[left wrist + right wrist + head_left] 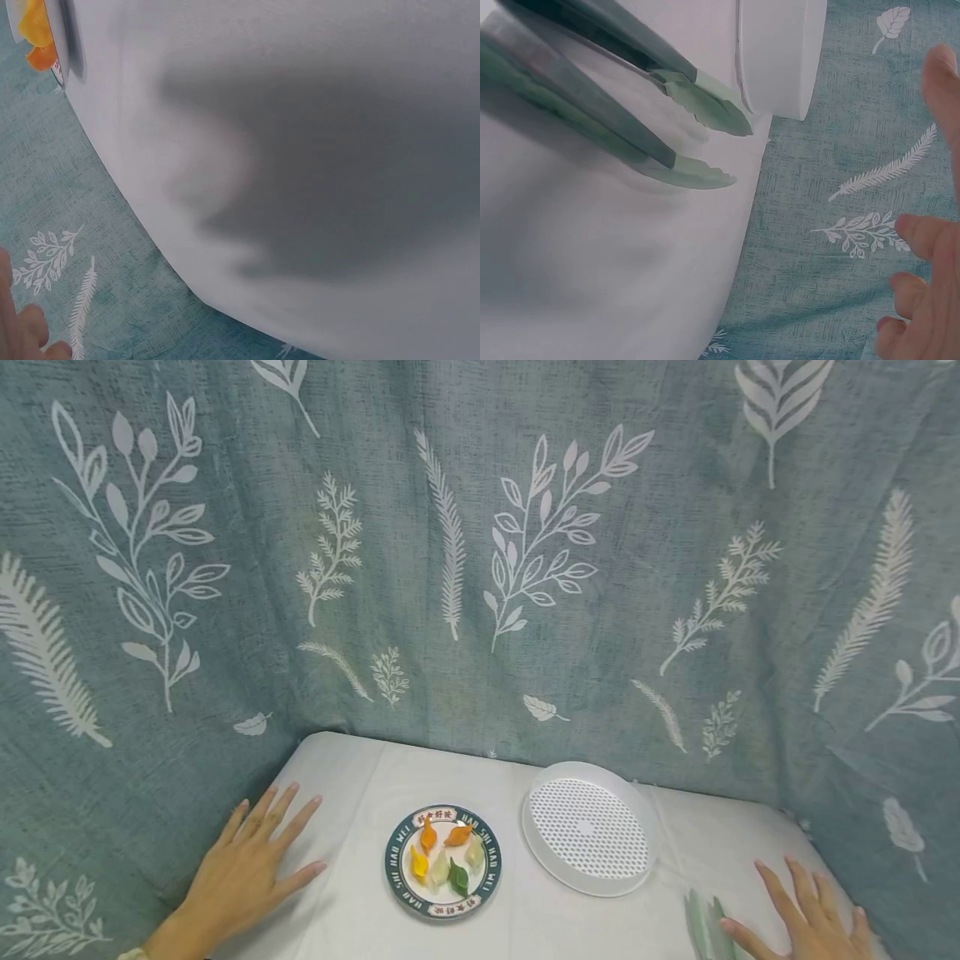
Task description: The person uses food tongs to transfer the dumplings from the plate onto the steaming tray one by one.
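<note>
In the head view my left hand (243, 868) is spread over the white table's left side, fingers apart, holding nothing. To its right stands a round plate (394, 872) with a dark green lettered rim. Several small dumpling-shaped pieces lie on it: orange ones (457, 835), a yellow one (419, 863), pale ones (439, 867) and a dark green one (458, 877). My right hand (813, 918), also spread and holding nothing, is at the lower right. Just left of it are tongs with pale green tips (697, 174), their two arms apart. The tongs' far end is cut off in both views.
A round white basket (588, 831) with a perforated bottom sits right of the plate, near the table's back edge. Behind and at both sides hangs a blue-green curtain (465, 693) with white leaf prints. A white cloth (345, 827) covers the table.
</note>
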Demonstrator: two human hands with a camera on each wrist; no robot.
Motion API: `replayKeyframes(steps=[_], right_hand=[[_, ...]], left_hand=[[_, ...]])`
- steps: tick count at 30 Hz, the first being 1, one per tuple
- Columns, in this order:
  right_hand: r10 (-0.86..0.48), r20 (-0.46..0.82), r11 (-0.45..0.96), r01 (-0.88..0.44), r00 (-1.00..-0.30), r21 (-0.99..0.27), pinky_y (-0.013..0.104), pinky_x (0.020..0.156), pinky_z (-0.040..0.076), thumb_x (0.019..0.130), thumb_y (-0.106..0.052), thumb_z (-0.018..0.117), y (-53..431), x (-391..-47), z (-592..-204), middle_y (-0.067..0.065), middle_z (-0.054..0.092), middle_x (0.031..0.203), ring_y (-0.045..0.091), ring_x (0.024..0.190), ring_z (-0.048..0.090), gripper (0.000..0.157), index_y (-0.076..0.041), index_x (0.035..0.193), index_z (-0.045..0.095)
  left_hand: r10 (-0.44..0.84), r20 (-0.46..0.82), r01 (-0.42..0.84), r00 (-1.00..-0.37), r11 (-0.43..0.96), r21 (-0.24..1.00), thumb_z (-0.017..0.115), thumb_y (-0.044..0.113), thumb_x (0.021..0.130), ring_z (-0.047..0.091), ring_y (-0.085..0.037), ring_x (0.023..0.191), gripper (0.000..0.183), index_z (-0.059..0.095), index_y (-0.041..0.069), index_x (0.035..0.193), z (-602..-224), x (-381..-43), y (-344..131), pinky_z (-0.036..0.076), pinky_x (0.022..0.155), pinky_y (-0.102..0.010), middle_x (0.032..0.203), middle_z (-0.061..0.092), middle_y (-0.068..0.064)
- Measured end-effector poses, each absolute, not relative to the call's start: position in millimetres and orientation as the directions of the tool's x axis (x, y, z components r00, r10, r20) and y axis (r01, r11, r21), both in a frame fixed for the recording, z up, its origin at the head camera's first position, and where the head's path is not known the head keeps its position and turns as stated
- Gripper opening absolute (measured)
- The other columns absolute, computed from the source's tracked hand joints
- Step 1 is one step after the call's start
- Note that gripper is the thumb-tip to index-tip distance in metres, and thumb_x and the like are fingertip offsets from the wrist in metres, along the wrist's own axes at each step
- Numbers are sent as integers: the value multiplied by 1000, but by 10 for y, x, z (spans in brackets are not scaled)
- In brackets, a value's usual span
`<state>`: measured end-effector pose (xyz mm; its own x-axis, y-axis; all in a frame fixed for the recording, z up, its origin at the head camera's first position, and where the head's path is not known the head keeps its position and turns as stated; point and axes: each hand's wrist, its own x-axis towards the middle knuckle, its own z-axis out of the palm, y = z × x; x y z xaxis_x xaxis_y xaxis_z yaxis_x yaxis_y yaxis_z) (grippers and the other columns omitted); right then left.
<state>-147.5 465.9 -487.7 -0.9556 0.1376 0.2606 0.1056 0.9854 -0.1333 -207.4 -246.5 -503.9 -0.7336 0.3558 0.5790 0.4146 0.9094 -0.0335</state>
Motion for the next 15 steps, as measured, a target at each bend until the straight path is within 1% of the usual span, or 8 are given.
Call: replayKeyframes(steps=[3,6,9,11,12,15], right_hand=[[128,231,986,99,-964,-136,77,99,-22,90,-76,58,4654,-1479,-4845,36,5,162,64,143,-3,106,-4,160,24],[121,198,986,94,-973,-141,83,98,-14,91,-75,57,4643,-1481,-4803,38,5,161,66,141,1,105,-2,159,24],[124,205,986,97,-971,-136,85,99,-8,91,-75,57,4632,-1484,-4810,38,5,161,67,141,4,105,-2,159,25],[131,220,985,102,-967,-138,84,100,-7,90,-75,58,4624,-1484,-4835,37,6,162,66,141,6,105,-3,159,25],[132,225,985,102,-965,-139,84,100,-6,90,-75,58,4622,-1483,-4849,37,6,162,65,141,5,105,-3,159,24],[124,242,986,92,-962,-138,84,100,-6,90,-74,60,4625,-1482,-4889,36,7,162,64,142,5,106,-4,160,23]], left_hand=[[357,585,415,-728,909,-39,63,67,90,21,-32,155,84,41,24,159,-5051,-2075,-2470,-4,124,-46,161,39,-16],[359,593,415,-721,909,-46,62,68,90,21,-32,155,84,42,23,158,-5066,-2077,-2477,-3,124,-47,159,41,-16],[358,598,414,-717,909,-48,63,67,90,26,-35,152,84,42,23,158,-5069,-2078,-2485,-2,124,-47,159,42,-17],[356,604,413,-713,910,-48,63,67,90,31,-38,150,84,43,22,157,-5069,-2076,-2490,0,124,-48,158,42,-17],[354,605,413,-713,910,-46,63,67,90,33,-39,149,84,44,22,157,-5068,-2074,-2491,1,124,-48,158,43,-17],[353,603,412,-716,910,-43,63,67,90,34,-39,148,83,44,22,157,-5074,-2066,-2493,13,122,-56,158,43,-17]])
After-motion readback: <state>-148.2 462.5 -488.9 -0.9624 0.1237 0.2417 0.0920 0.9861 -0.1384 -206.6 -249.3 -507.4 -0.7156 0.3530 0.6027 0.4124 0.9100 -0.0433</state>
